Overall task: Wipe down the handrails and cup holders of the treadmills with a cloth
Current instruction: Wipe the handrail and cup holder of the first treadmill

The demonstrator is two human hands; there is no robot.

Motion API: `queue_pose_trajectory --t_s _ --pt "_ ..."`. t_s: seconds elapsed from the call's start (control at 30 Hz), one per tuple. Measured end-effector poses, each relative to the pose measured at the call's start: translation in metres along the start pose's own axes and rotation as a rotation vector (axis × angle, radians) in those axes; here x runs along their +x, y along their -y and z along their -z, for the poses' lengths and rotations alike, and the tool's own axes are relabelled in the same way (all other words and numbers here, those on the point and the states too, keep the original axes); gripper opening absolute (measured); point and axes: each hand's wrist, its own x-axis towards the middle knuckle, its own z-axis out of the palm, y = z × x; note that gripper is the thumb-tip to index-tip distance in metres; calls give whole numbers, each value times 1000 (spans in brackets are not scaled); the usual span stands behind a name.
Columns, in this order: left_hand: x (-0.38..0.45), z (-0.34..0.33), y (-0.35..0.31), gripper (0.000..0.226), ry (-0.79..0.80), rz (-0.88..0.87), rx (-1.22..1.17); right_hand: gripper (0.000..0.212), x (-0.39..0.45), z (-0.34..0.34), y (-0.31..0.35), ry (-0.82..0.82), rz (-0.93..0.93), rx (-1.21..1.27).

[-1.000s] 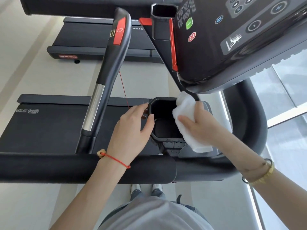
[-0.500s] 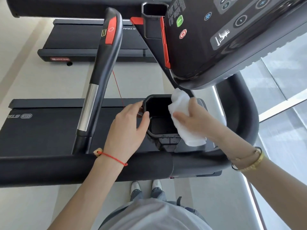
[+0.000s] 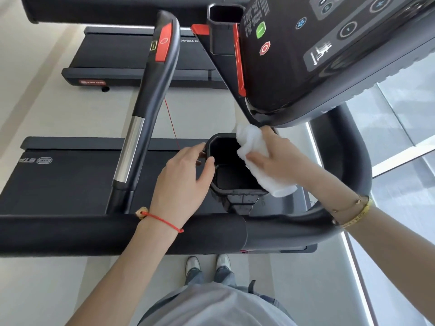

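Observation:
A black cup holder (image 3: 233, 175) hangs below the treadmill console in the middle of the view. My left hand (image 3: 182, 182) grips its left rim, thumb curled over the edge. My right hand (image 3: 275, 161) holds a white cloth (image 3: 253, 147) and presses it against the holder's right rim. The cloth's lower end drapes over the outside of the holder. A thick black handrail (image 3: 94, 234) runs across in front of my wrists, and a second handrail (image 3: 150, 107) with a silver section and a red pad rises at the left.
The black console (image 3: 329, 55) with green and red buttons overhangs the cup holder from the upper right. A second cup holder (image 3: 224, 17) sits higher up. Treadmill belts (image 3: 66, 175) lie on the pale floor. My shoes (image 3: 207, 264) stand below the handrail. Window glass is at the right.
The cloth under my right hand has slid slightly along the cup holder's right rim. My left hand keeps its hold on the left rim. The camera has shifted a little.

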Motion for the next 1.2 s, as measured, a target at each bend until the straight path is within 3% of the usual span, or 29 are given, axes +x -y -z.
queue_pose_trajectory --t_s 0.3,0.53,0.67,0.9,1.0,1.2 --pt "1 -1 0 36 13 -2 -11 36 30 0 27 -58 337 -425" --pt "0 -1 0 40 22 17 -12 43 28 -5 21 -139 409 -456" --pt "0 1 0 43 35 28 -17 47 14 -2 8 -111 334 -405" --pt "0 1 -2 40 29 30 -10 50 32 -13 29 -202 482 -743" --pt "-1 1 -3 39 33 32 -1 51 37 -11 32 -161 483 -723" --pt "0 3 -2 41 33 32 -5 44 24 0 18 -102 304 -481"
